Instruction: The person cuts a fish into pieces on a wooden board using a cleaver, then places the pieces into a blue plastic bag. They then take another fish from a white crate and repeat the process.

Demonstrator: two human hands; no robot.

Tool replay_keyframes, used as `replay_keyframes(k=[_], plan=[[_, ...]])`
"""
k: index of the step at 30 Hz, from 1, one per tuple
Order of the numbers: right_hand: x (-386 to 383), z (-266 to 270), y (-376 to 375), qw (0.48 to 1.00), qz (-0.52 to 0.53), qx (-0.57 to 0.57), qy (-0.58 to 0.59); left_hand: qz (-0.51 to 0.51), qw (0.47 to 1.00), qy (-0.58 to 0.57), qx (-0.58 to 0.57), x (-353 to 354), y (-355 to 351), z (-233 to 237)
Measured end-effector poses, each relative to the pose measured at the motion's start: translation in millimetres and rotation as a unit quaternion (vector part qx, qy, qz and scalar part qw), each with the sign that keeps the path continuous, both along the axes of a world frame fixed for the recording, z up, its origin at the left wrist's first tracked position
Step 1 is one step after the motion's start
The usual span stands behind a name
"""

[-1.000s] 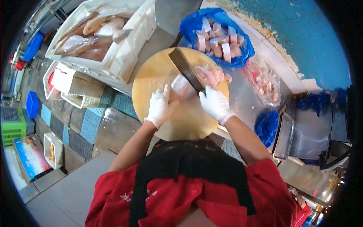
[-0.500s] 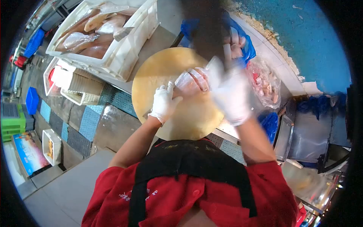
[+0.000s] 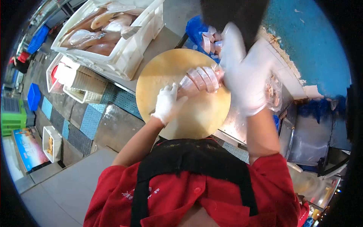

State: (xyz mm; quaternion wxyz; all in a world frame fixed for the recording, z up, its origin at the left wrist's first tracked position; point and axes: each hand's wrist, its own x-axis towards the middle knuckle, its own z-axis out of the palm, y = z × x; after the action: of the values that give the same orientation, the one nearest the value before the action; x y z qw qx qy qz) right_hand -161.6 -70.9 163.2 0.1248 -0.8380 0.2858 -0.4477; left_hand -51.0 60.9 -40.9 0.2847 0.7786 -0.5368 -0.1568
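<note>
A pale fish (image 3: 188,86) lies on the round yellowish chopping board (image 3: 181,125), its right part cut crosswise into several slices that still lie side by side. My gloved left hand (image 3: 165,103) is closed over the uncut tail end, pressing it on the board. To the right of the slices, my gloved right hand (image 3: 247,73) is raised and smeared by motion. It grips a cleaver (image 3: 234,19), whose broad dark blade points away from me; the handle is hidden in the glove.
Whole fish (image 3: 121,24) fill a white crate (image 3: 130,60) at the upper left. Beyond the board sits a blue plastic bag (image 3: 194,30) with cut chunks. Behind my right hand is a clear bag (image 3: 275,90) of pieces. White baskets (image 3: 85,89) stand at left.
My right hand has lifted the cleaver up and to the right, away from the fish. Another slice now shows separated. My left hand still holds the tail end.
</note>
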Motion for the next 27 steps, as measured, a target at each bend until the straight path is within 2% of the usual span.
replay_keyframes(k=[2,3,4,5,6,7,8,9,12,13,15,17,18,20,21,22,23,24,26,27], plan=[[-22.8,-78.5,10.2,0.974,-0.017,-0.045,0.22,-0.005,1.0,-0.028,-0.011,10.8,18.3,1.4],[-31.2,-115.7,6.6,0.93,0.021,0.112,0.348,-0.011,0.998,-0.055,0.005,16.0,30.4,-2.3],[-39.6,-152.8,2.9,0.842,0.039,0.25,0.477,-0.018,0.996,-0.081,0.024,15.9,44.0,-5.4],[-47.6,-141.8,-2.5,0.886,0.04,0.236,0.396,-0.018,0.996,-0.082,0.024,16.6,53.4,-9.4],[-45.3,-126.0,-10.9,0.889,0.041,0.234,0.392,-0.019,0.993,-0.117,-0.001,18.5,60.9,-14.9],[-42.7,-107.2,-18.2,0.917,0.045,0.176,0.355,-0.023,0.989,-0.146,-0.021,16.6,68.5,-17.5],[-38.2,-85.9,-23.8,0.941,0.048,0.115,0.316,-0.024,0.989,-0.147,-0.018,15.9,69.7,-16.1],[-31.9,-58.6,-23.2,0.955,0.018,0.11,0.274,-0.023,0.989,-0.148,0.011,13.6,69.3,-13.8],[-10.6,5.3,-19.8,0.99,-0.021,0.072,0.116,-0.02,0.99,-0.127,0.06,8.1,63.4,-10.6],[-4.5,6.9,-13.5,0.99,-0.018,0.072,0.116,-0.02,0.991,-0.107,0.078,9.5,59.9,-10.9],[3.0,5.8,1.6,0.991,0.033,0.122,-0.053,-0.022,0.991,-0.119,0.05,12.3,57.2,-16.5],[-12.7,-40.9,25.0,0.971,-0.03,0.129,0.199,-0.021,0.991,-0.129,0.018,11.6,58.4,-15.1],[-18.7,-99.4,22.9,0.982,0.033,-0.109,0.153,-0.024,0.991,-0.122,0.057,12.4,57.7,-7.0],[-33.6,-131.2,23.9,0.95,0.033,-0.198,0.241,-0.027,0.988,-0.112,0.101,10.2,64.9,5.1],[-32.5,-134.9,9.4,0.95,0.049,0.007,0.309,-0.02,0.993,-0.038,0.112,14.2,64.8,10.3],[-29.8,-126.9,8.0,0.902,0.059,0.221,0.366,-0.022,0.991,0.041,0.128,13.1,69.5,13.1],[-30.5,-110.6,2.1,0.912,0.046,0.195,0.359,-0.023,0.991,0.041,0.127,12.9,72.0,10.6],[-23.8,-72.5,-1.4,0.921,0.035,0.166,0.351,-0.02,0.992,0.052,0.112,14.5,73.6,3.9],[-17.8,-34.0,-2.9,0.966,0.016,0.112,0.233,-0.021,0.992,0.068,0.103,13.2,75.5,-9.3],[-12.2,-15.8,-3.1,0.981,0.035,0.124,0.148,-0.048,0.99,0.092,0.09,15.3,71.5,-15.5]])
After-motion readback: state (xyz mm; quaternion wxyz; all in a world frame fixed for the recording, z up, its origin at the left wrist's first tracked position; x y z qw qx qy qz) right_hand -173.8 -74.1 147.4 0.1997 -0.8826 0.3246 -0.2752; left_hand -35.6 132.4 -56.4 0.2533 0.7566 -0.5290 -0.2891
